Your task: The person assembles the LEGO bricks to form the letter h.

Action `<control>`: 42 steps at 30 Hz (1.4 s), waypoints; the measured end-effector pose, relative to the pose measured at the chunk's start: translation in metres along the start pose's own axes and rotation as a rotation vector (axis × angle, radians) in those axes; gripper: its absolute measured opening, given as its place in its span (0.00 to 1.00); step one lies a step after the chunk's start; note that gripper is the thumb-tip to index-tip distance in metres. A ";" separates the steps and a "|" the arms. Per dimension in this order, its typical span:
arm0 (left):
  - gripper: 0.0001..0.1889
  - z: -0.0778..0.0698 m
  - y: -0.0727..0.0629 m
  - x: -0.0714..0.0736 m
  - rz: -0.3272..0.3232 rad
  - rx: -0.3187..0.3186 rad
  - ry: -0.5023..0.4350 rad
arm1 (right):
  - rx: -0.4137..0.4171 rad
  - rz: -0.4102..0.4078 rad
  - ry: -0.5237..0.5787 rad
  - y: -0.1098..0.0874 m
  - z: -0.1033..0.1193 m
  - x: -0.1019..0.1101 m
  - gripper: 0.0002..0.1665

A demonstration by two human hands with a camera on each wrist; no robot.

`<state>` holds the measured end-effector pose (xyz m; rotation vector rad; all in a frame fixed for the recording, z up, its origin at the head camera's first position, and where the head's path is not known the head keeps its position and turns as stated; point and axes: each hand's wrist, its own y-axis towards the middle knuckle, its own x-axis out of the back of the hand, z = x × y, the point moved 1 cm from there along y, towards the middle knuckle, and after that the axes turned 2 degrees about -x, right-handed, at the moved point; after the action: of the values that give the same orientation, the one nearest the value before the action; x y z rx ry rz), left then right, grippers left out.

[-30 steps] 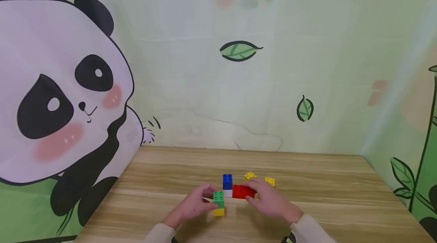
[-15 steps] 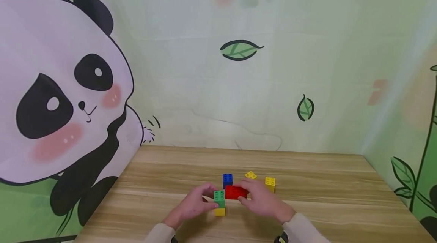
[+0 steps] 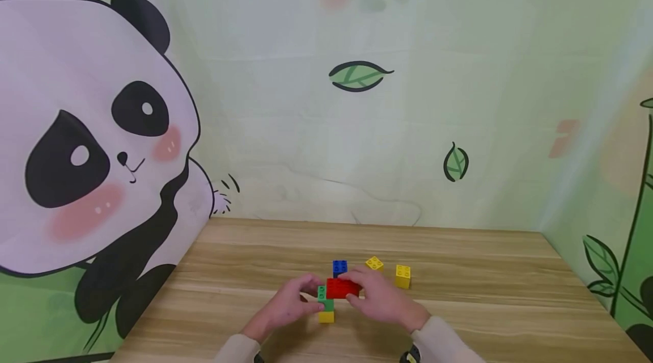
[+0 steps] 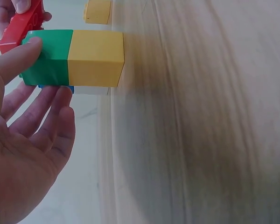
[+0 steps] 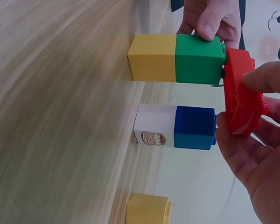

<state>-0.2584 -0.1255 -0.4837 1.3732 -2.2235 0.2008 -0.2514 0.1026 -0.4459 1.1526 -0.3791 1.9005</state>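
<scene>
My left hand [image 3: 288, 303] pinches a green toy building block [image 4: 53, 58] between thumb and fingers. This block sits on top of a yellow block [image 4: 95, 58] standing on the table. My right hand [image 3: 385, 300] grips a longer red building block [image 3: 338, 288] by its right part, thumb in front and fingers behind. The red block's left end lies over the studs of the green one, slightly tilted in the right wrist view; whether it is pressed down there I cannot tell. Just behind stands a blue block [image 5: 194, 127] on a white block [image 5: 155, 122] with a cake picture.
Two more yellow blocks, one turned askew [image 3: 374, 263] and one further right [image 3: 403, 277], stand on the wooden table [image 3: 469, 283] behind my right hand. A cloth backdrop [image 3: 275, 125] with a panda and leaves rises at the table's back edge.
My right hand has moved left with the red block, from beside the blue and white stack to over the green block. My left hand keeps its hold in about the same place.
</scene>
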 end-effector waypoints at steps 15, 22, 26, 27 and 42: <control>0.17 0.004 0.000 0.001 0.017 0.029 0.002 | -0.006 0.000 0.068 0.003 0.004 -0.004 0.21; 0.17 0.003 -0.001 0.001 0.009 0.015 0.006 | 0.031 0.001 0.092 0.006 0.006 -0.006 0.19; 0.15 0.002 -0.001 0.000 0.010 0.007 0.011 | 0.070 -0.002 0.058 0.008 0.006 -0.007 0.19; 0.15 0.002 -0.001 0.000 0.009 0.009 0.012 | 0.074 -0.002 0.053 0.008 0.006 -0.008 0.19; 0.15 -0.008 -0.006 0.004 0.003 0.042 -0.038 | 0.094 -0.016 0.009 0.009 0.006 -0.011 0.20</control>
<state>-0.2515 -0.1285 -0.4759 1.4065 -2.2643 0.2255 -0.2533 0.0880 -0.4506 1.2049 -0.2771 1.9259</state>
